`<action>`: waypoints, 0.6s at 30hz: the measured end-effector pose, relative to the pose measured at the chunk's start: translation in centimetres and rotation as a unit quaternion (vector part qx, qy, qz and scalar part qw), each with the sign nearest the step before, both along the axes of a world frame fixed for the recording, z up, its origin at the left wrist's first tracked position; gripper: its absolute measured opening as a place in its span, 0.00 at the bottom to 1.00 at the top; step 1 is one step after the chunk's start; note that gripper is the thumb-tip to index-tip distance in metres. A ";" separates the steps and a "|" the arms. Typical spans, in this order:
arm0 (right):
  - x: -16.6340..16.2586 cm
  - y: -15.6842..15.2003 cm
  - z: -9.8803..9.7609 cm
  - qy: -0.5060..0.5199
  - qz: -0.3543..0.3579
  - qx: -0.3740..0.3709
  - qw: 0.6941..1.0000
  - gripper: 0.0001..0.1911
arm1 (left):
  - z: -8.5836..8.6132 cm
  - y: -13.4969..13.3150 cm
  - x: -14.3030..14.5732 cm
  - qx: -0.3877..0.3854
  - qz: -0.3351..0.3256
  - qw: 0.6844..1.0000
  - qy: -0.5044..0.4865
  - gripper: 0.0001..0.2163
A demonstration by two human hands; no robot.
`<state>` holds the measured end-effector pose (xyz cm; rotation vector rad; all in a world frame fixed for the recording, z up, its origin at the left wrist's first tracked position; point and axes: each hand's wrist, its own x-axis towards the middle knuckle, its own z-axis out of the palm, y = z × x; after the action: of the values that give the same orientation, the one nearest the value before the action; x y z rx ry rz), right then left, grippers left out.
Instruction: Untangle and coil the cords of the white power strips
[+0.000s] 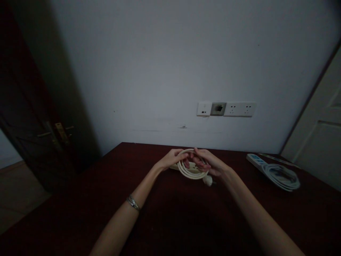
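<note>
A white power cord (192, 175) is wound into a round coil in front of me, held between both hands. My left hand (173, 159) grips the coil's left side, thumb on top and fingers curled through the loop. On the opposite side my right hand (210, 160) is closed round the coil, its fingers also reaching inside. Behind the coil lies a cream power strip (174, 166), partly covered by the hands and cord. The white plug (207, 180) hangs out below the right hand, prongs pointing right.
A second power strip (256, 160) with its own coiled white cable (285, 177) lies at the right of the dark red table (138, 160). A thin flat strip (279, 160) lies behind it. Wall sockets (239, 109) sit above the table. A dark door (34, 106) stands left.
</note>
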<state>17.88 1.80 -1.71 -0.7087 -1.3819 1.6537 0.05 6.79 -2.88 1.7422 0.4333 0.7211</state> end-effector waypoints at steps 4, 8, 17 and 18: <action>0.1 0.5 -0.2 0.021 -0.040 -0.005 0.999 0.19 | -0.7 0.3 0.8 -0.046 0.047 0.997 -0.034 0.21; -0.4 0.4 -0.1 0.028 -0.079 -0.013 0.996 0.19 | -0.8 0.6 1.0 -0.101 0.091 0.990 -0.035 0.22; -1.4 1.3 -1.1 -0.025 -0.233 0.040 0.971 0.24 | 0.3 -0.7 1.8 -0.144 0.157 0.973 -0.089 0.20; -1.6 1.3 -1.2 -0.036 -0.250 0.046 0.967 0.24 | 0.3 -0.8 2.0 -0.135 0.181 0.970 -0.087 0.21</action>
<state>16.32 3.14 -2.91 -0.9762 -1.1957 1.1686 2.06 5.97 -2.58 1.3444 0.7042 1.0162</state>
